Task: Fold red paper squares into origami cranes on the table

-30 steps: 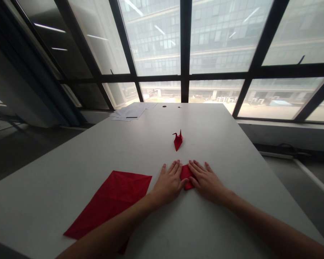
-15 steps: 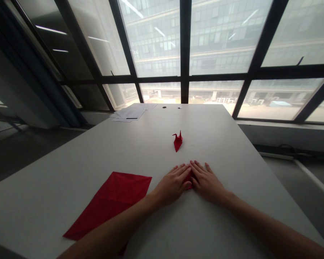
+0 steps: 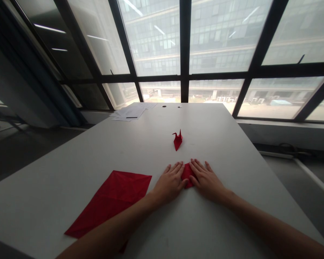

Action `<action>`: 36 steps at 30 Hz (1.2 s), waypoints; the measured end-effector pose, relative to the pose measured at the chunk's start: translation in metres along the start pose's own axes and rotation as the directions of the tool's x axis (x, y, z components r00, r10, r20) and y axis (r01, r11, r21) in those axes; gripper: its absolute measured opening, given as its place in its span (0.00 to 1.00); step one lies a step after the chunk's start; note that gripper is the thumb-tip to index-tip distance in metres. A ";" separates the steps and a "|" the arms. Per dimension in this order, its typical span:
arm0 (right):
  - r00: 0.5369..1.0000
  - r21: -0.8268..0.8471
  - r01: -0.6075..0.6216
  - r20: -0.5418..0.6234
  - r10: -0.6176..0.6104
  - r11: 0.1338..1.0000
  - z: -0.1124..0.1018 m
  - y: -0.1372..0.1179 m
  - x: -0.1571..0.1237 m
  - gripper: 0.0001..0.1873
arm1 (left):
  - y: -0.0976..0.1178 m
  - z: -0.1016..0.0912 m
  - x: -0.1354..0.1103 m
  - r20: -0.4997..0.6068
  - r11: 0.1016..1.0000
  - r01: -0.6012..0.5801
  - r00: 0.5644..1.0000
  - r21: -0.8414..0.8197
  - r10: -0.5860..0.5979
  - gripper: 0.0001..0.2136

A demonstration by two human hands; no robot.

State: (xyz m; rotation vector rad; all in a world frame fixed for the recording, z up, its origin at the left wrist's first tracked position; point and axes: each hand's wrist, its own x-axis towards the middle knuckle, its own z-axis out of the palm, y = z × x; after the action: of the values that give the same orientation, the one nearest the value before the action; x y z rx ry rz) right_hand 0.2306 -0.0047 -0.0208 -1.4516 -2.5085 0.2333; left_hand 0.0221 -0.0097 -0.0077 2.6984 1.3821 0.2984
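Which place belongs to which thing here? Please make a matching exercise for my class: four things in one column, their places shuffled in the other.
Things:
1. Paper crane
2. Large red sheet
3. Small red paper
4. White papers

Places:
A. At the far end of the table, toward the left
B. Between the left hand and the right hand, touched by both
C. Just beyond the hands, with two points sticking up
D. On the near left, partly hidden by the left forearm

Right pairs: 1-C, 2-D, 3-B, 4-A
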 end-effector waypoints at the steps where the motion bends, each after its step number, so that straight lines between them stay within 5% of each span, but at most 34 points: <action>1: 1.000 -0.002 0.000 0.001 0.000 1.000 0.000 0.000 0.000 0.33 | 0.000 0.000 0.000 -0.004 1.000 0.016 1.000 0.001 -0.016 0.29; 11: 1.000 0.015 -0.014 0.012 0.014 1.000 -0.003 -0.002 0.000 0.33 | 0.007 -0.013 0.002 -0.176 0.992 -0.102 0.981 -0.076 0.087 0.21; 15: 1.000 0.013 -0.010 0.014 0.010 1.000 -0.004 -0.003 0.000 0.32 | 0.011 -0.012 0.002 -0.111 0.972 -0.194 0.977 -0.130 0.180 0.22; 24: 1.000 -0.047 -0.007 0.016 0.008 0.999 0.004 0.002 -0.002 0.36 | 0.002 -0.003 0.000 -0.008 0.990 -0.098 0.995 -0.098 0.098 0.27; 36: 0.960 -0.018 -0.277 -0.040 0.276 0.961 0.005 0.014 0.003 0.31 | -0.002 -0.003 0.000 0.022 0.993 -0.095 0.995 -0.068 0.097 0.27</action>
State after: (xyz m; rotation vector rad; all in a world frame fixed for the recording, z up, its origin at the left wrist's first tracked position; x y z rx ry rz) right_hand 0.2395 0.0047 -0.0292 -1.7982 -2.2796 0.2226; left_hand 0.0200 -0.0091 -0.0053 2.7090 1.2157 0.3110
